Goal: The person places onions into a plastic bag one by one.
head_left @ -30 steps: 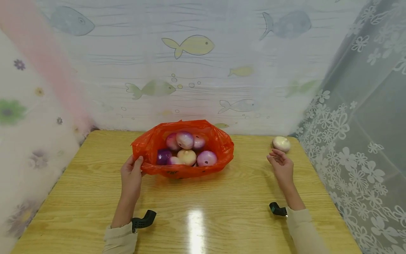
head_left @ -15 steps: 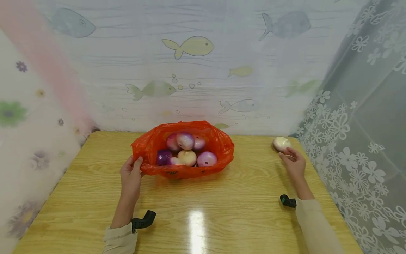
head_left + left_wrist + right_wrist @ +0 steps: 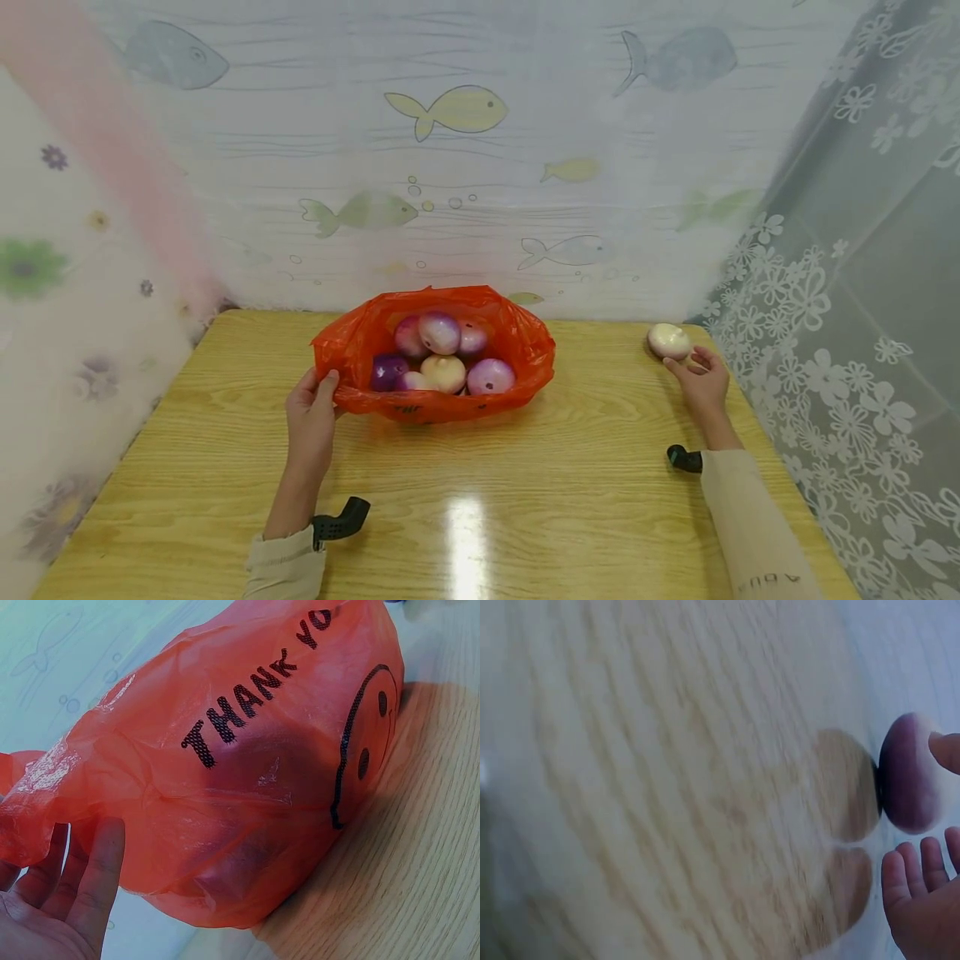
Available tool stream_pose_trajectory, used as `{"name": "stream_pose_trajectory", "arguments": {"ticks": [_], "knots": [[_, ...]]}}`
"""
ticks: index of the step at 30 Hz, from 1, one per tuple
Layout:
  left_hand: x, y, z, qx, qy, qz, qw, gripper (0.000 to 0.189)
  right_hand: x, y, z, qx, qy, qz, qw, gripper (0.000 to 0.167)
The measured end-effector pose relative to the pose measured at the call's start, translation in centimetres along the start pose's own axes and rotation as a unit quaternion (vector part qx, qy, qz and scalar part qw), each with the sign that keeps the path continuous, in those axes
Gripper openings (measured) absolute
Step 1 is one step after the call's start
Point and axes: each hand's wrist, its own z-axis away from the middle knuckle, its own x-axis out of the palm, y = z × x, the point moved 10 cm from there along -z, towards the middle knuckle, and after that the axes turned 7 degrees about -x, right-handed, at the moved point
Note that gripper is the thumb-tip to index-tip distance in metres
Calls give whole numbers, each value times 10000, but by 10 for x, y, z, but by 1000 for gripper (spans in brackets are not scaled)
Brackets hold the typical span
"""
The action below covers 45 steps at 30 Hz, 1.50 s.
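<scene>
My left hand [image 3: 311,425] holds the left rim of a red plastic bag [image 3: 527,346], with the thumb on the near side. Inside the gaping bag lie several purple onions [image 3: 491,377] and a pale yellowish onion [image 3: 442,373]. The left wrist view shows the bag's printed side [image 3: 247,742], with "THANK YO" and a smiling face. At the table's far right corner sits a single onion [image 3: 667,340], pale on top. Its lower part [image 3: 907,776] looks purple in the right wrist view. My right hand [image 3: 705,387] is spread beside it, thumb at its near side; firm contact cannot be made out.
The wood-grain table [image 3: 585,475] reaches back to a wall covering printed with fish [image 3: 465,108]. A flowered translucent curtain [image 3: 862,358] hangs along the right edge. Black wrist mounts [image 3: 341,518] stick out from both sleeves.
My right hand has moved right and come up beside the lone onion, its thumb and fingers spreading apart. The left hand, the bag and the onions have stayed put.
</scene>
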Motion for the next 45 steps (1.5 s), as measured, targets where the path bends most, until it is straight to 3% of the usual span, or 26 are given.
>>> {"name": "stream_pose_trajectory", "arguments": {"ticks": [6, 15, 29, 36, 45], "knots": [[1, 0, 0, -76, -34, -57, 9999, 44, 7, 7, -5, 260, -335, 87, 9991, 80], [1, 0, -1, -86, -49, -7, 10000, 45, 18, 2, -10, 144, -693, 146, 9974, 89], [1, 1, 0, 58, -122, 22, 9999, 43, 25, -2, -18, 77, -841, 350, 9958, 85], [2, 1, 2, -56, -121, -27, 9999, 42, 27, -8, -19, -99, -865, 540, 9947, 77], [0, -2, 1, -157, -89, -22, 9998, 43, 27, -9, -17, -183, -836, 625, 9944, 79]]}}
